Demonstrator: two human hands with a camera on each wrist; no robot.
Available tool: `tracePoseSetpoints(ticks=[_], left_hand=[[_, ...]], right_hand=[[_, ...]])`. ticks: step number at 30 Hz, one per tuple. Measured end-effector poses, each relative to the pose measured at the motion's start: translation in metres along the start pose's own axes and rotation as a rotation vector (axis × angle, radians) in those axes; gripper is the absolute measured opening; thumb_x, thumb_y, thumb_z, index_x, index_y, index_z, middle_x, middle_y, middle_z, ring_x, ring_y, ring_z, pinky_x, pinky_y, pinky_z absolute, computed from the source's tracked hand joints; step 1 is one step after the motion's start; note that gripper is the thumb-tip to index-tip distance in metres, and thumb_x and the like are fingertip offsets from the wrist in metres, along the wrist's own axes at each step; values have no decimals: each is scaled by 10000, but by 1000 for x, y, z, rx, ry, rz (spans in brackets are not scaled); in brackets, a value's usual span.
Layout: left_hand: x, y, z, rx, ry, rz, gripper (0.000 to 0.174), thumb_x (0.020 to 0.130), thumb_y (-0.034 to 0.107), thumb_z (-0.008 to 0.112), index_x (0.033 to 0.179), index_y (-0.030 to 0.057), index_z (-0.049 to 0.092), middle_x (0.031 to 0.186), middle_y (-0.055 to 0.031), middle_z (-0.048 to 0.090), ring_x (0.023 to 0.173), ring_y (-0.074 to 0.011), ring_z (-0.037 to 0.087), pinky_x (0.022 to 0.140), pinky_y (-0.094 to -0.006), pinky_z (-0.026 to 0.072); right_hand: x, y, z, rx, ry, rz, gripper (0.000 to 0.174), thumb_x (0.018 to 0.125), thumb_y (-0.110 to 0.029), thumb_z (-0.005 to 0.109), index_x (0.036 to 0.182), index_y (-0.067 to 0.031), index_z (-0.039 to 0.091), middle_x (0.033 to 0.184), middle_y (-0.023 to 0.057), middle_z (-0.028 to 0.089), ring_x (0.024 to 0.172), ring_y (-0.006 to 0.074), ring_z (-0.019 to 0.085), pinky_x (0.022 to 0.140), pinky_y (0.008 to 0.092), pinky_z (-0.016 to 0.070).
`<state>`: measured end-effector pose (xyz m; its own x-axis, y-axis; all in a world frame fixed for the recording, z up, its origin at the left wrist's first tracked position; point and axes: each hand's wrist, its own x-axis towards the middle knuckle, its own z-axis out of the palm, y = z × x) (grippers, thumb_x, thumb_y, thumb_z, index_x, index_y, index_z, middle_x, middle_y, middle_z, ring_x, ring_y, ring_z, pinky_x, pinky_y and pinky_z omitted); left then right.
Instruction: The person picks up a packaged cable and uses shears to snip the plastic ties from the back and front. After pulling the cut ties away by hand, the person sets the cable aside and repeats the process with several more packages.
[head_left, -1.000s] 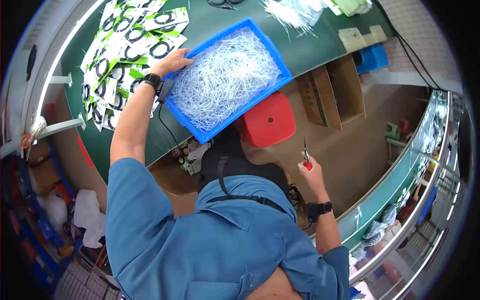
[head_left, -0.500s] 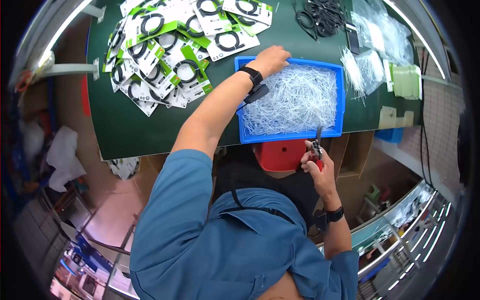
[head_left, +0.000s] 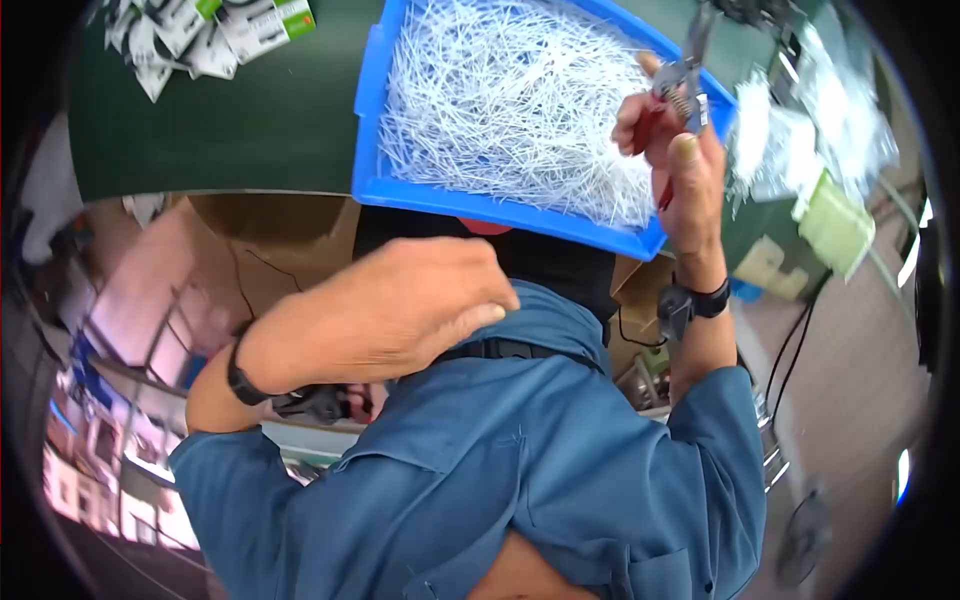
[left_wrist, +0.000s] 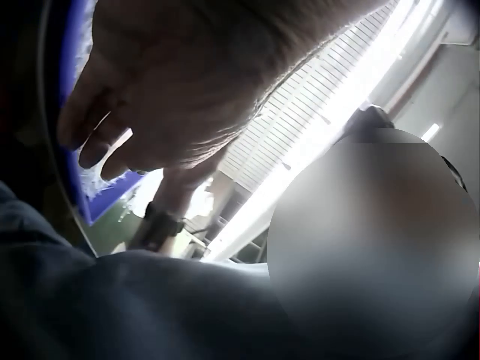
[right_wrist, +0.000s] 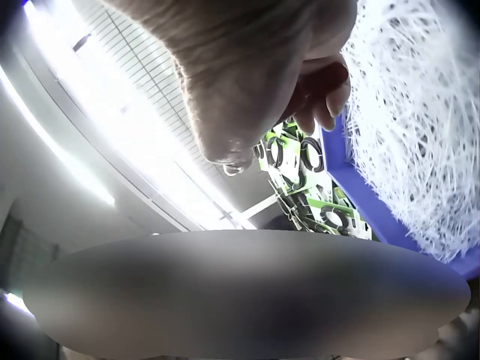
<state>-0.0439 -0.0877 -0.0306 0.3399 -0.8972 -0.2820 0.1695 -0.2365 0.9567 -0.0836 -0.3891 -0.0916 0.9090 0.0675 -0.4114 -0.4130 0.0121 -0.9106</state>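
Observation:
A pair of red-handled pruning shears (head_left: 688, 92), with a coil spring between the handles, is gripped in my right hand (head_left: 690, 185). Their metal blades point away from me. That hand is over the right side of a blue plastic bin (head_left: 480, 209), which is full of thin white plastic strips (head_left: 510, 100). My left hand (head_left: 410, 305) hovers in front of my waist, on the near side of the bin, with its fingers loosely bent. In the left wrist view the fingers (left_wrist: 96, 146) hang relaxed with nothing seen between them.
Packaged black cables on white-and-green cards (head_left: 215, 35) lie at the far left of the green table (head_left: 220, 140). Clear plastic bags (head_left: 840, 110) and a pale green container (head_left: 835, 225) sit on the right. Black cords (head_left: 795, 345) hang down at the right.
My left hand has let go of the bin's edge and come back in front of my body. The right hand has risen with the shears over the bin's right side. The view has shifted.

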Motion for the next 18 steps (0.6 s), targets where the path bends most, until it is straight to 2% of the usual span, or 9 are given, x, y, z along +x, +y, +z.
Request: tracePoseSetpoints(ticks=[2, 4, 5, 6, 7, 9, 13, 15, 18], left_hand=[[20, -50, 56, 8, -10, -133, 216, 1016, 149, 587, 1137, -13, 664, 1062, -191, 660, 956, -369, 640, 892, -409, 523], [49, -106, 109, -49, -4, -297, 274, 1047, 210, 547, 1165, -19, 640, 1079, -194, 660, 1020, -374, 626, 931, -430, 506], [64, -138, 136, -76, 29, -373, 301, 1055, 249, 536, 1172, -12, 631, 1065, -184, 665, 1043, -369, 618, 938, -448, 495], [56, -224, 180, -74, 32, -371, 301, 1055, 249, 536, 1172, -12, 631, 1065, -184, 665, 1043, -369, 618, 938, -448, 495], [72, -294, 241, 714, -320, -123, 382, 1046, 295, 566, 1280, -3, 617, 1255, -180, 667, 1219, -319, 602, 1017, -403, 476], [83, -308, 214, 719, -269, -110, 383, 1045, 295, 567, 1281, -3, 617, 1257, -180, 667, 1220, -317, 601, 1018, -402, 475], [64, -338, 201, 590, -155, -138, 387, 1044, 296, 569, 1288, -1, 615, 1266, -178, 665, 1226, -311, 599, 1023, -399, 473], [69, -359, 171, 562, -84, -123, 389, 1043, 296, 571, 1291, 0, 614, 1270, -177, 664, 1229, -308, 598, 1026, -397, 472], [78, -390, 126, 518, 20, -92, 392, 1042, 297, 573, 1297, 1, 612, 1276, -176, 662, 1233, -303, 597, 1030, -394, 470]], right_hand=[[31, 22, -31, -60, -65, -141, 906, 1002, -592, 572, 1547, 95, 346, 1098, 97, 642, 922, 144, 605, 814, 304, 496], [40, 24, -56, -170, -51, -148, 940, 987, -616, 585, 1547, 100, 343, 1116, 107, 645, 940, 159, 617, 829, 317, 501], [36, 25, -69, -100, -25, -166, 854, 1000, -550, 606, 1531, 83, 387, 1110, 110, 660, 937, 161, 628, 825, 303, 508], [34, 23, -83, -36, 3, -195, 769, 1014, -483, 627, 1514, 67, 431, 1105, 114, 675, 934, 163, 639, 821, 289, 515], [31, 18, -96, -45, 1, -217, 769, 1014, -483, 627, 1514, 67, 431, 1105, 114, 675, 934, 163, 639, 821, 289, 515], [21, 10, -115, -117, 156, -320, 709, 1045, -420, 592, 1509, 85, 414, 1064, 108, 660, 893, 156, 623, 781, 289, 504], [14, 25, -123, -69, 295, -329, 649, 1034, -292, 617, 1505, 97, 398, 1009, 92, 630, 832, 148, 591, 735, 287, 486], [16, 36, -115, -306, 514, -187, 624, 978, -142, 630, 1506, 94, 396, 980, 80, 592, 806, 147, 562, 729, 304, 480], [24, 50, -111, -296, 478, -268, 636, 965, -130, 633, 1506, 97, 389, 997, 76, 579, 848, 153, 550, 748, 305, 461]])
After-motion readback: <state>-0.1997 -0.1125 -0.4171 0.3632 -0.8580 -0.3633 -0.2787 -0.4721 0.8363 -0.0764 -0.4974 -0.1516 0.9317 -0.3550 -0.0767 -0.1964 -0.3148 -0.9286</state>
